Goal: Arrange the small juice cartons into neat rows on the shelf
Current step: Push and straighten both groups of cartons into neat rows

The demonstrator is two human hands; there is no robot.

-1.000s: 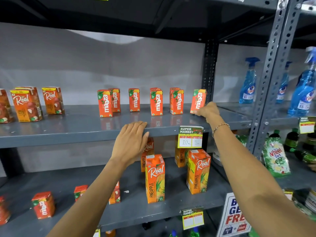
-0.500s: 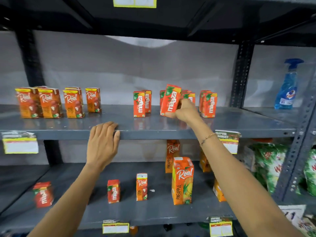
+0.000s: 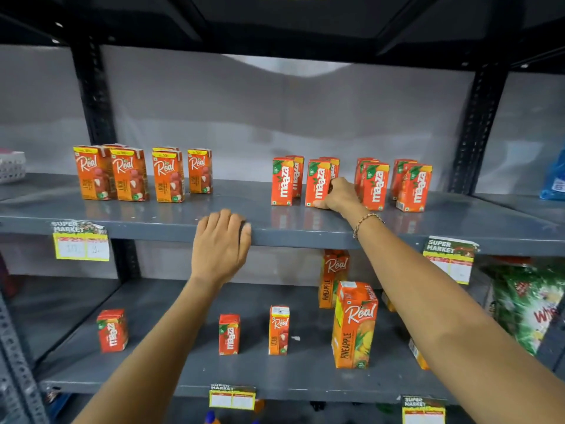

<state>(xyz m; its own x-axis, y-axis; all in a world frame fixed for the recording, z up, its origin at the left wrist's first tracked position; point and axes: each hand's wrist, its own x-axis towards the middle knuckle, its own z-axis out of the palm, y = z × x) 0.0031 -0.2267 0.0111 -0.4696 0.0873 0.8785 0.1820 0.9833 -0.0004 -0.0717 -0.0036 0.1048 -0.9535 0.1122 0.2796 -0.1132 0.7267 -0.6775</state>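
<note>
Small orange Maaza cartons stand upright in pairs, front and back, on the grey upper shelf. My right hand grips the second front Maaza carton, which rests upright on the shelf. Another front carton stands to its left, and two more pairs stand to its right. Several small Real litchi cartons sit further left on the same shelf. My left hand lies flat over the shelf's front edge, holding nothing.
On the lower shelf stand two loose Maaza cartons, a small Real carton and tall Real pineapple cartons. Green detergent bags sit at right, a white basket at far left. Price tags hang on the shelf edges.
My right hand carried a Maaza carton leftward from the row's right end and set it upright in front of the second column. My left hand stayed on the shelf edge.
</note>
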